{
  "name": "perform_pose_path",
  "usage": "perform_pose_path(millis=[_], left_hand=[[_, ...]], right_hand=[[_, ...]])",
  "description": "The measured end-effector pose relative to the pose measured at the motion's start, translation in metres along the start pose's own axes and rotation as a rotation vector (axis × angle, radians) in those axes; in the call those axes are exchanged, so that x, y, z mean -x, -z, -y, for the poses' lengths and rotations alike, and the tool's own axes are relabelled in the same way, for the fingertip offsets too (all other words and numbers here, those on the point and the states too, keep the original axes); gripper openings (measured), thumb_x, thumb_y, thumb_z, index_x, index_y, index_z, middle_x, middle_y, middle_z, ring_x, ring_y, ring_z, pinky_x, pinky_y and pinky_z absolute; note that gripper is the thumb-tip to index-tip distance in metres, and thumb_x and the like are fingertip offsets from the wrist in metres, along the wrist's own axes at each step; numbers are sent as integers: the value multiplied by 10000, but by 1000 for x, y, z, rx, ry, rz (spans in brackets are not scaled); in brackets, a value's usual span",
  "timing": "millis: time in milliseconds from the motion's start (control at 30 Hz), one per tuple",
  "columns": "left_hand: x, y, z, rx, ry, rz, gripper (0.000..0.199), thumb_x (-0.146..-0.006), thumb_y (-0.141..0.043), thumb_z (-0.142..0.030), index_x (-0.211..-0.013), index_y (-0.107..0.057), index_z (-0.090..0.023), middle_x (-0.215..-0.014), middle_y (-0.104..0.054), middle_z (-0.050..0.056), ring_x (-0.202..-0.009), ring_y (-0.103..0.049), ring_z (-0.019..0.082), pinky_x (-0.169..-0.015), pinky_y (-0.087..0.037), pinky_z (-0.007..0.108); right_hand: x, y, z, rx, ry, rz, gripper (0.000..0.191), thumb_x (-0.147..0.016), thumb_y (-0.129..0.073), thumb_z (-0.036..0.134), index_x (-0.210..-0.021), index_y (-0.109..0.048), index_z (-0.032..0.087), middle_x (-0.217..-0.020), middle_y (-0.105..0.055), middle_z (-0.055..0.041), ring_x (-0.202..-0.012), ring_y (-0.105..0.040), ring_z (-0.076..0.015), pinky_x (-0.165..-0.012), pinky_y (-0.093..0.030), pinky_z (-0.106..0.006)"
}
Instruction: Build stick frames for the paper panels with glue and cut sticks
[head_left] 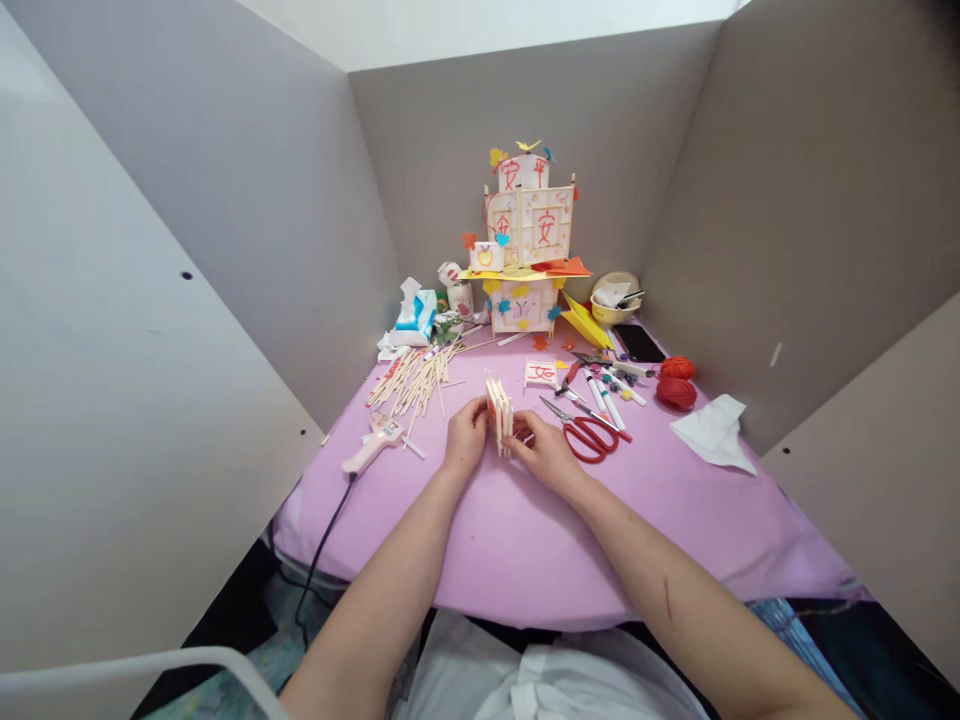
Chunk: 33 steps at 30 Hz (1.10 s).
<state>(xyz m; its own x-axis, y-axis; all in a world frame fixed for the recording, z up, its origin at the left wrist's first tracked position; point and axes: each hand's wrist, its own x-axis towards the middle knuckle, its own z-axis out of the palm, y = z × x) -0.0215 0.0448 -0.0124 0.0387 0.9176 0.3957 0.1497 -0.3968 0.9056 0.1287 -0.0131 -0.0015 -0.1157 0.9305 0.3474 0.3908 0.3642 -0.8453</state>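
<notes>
- While the left hand (pixel 467 434) grips the stick-framed piece (pixel 498 408) from one side, the right hand (pixel 547 450) pinches its opposite edge.
- Scissors (pixel 571 423) (red-handled) lie just beside.

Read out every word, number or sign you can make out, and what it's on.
"安": top box, left side
"平": top box, right side
"安": middle box, right panel
Too small or blurred to read: marks on the left panel, lower box, loose panel, held piece.
</notes>
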Motion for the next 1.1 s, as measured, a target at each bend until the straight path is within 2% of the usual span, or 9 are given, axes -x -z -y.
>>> perform_pose_path(millis=[267,500,767,1100], left_hand=[[3,0,0,-87,-35,-18,233,-776,-558,-132,-910,-710,-246,-912,-706,44,-837,-627,200,-818,-470,335],[4,3,1,-164,-41,-12,219,-796,-538,-135,-919,-695,-224,-914,-703,51,-837,-630,187,-820,-475,318],[2,9,5,-237,-8,79,233,-785,-523,-97,-922,-677,-204,-926,-710,31,-848,-640,157,-816,-485,268],[1,9,6,-276,-2,94,177,-792,-514,-111,-898,-634,-186,-884,-698,34,-811,-644,152,-771,-493,267]], right_hand=[[1,1,3,31,37,39,359,-747,-643,290,-1079,-551,189,-961,-643,-41,-773,-596,-134,-631,-462,-239],[1,-2,0,34,35,9,221,-785,-584,275,-987,-583,185,-875,-642,-22,-760,-600,-143,-642,-479,-247],[1,0,-2,36,16,38,215,-778,-590,283,-968,-596,183,-855,-643,-20,-738,-605,-153,-654,-495,-270],[0,0,-5,57,61,35,219,-798,-572,264,-999,-604,182,-920,-643,-39,-762,-602,-150,-667,-494,-268]])
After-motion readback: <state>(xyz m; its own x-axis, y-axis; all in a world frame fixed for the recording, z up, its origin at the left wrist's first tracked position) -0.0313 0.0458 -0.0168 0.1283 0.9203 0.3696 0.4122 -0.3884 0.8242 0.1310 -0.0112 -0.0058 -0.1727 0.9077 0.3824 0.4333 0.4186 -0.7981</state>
